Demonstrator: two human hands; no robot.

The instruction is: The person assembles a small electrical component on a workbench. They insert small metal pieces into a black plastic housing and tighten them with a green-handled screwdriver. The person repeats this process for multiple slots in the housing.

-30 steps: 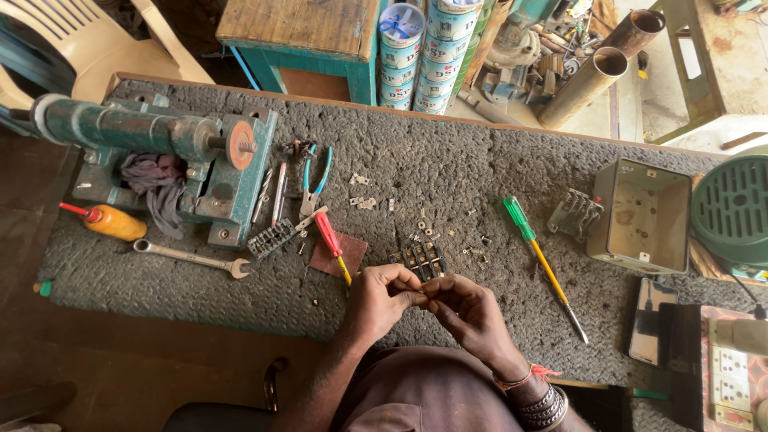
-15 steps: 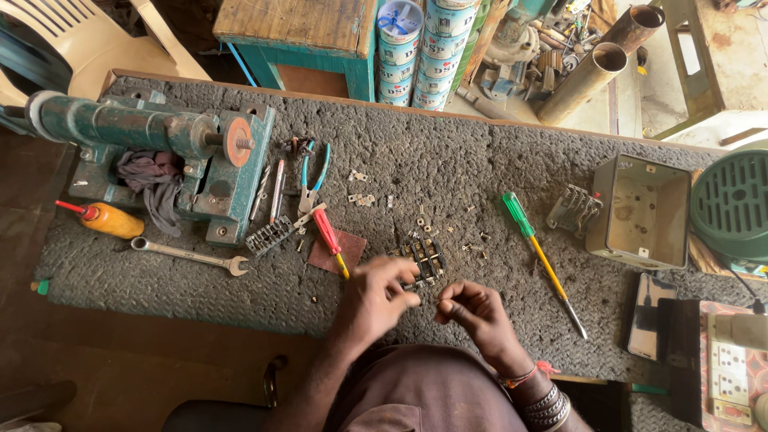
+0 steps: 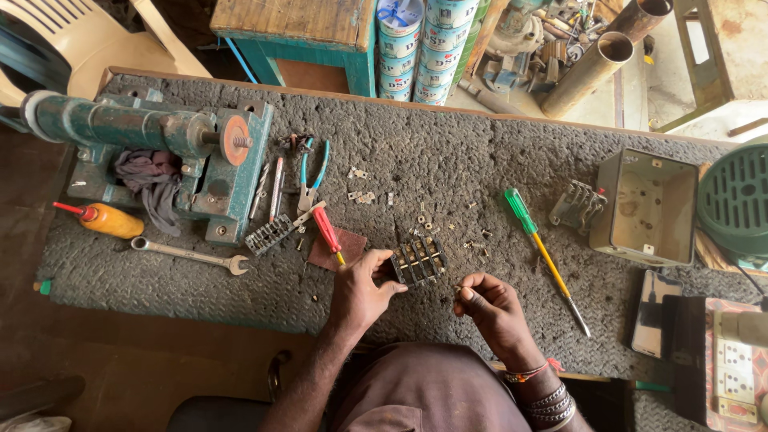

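Steadying black terminal block (image 3: 418, 261) with left hand (image 3: 362, 290); right hand (image 3: 490, 306) pinching small screw (image 3: 458, 288)

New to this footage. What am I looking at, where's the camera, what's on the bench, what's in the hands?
No machine here: a person works with two bare hands, and the single picture comes from a camera worn on their head, looking down.

The bench has a rough grey mat on top. On it lie a green bench tool, an orange oil bottle, a spanner, blue-handled pliers, a red screwdriver, a green screwdriver, an open metal box and scattered small screws.

The left hand steadies a small dark terminal block on the mat. The right hand pinches something tiny, probably a screw, too small to tell, just beside the block.
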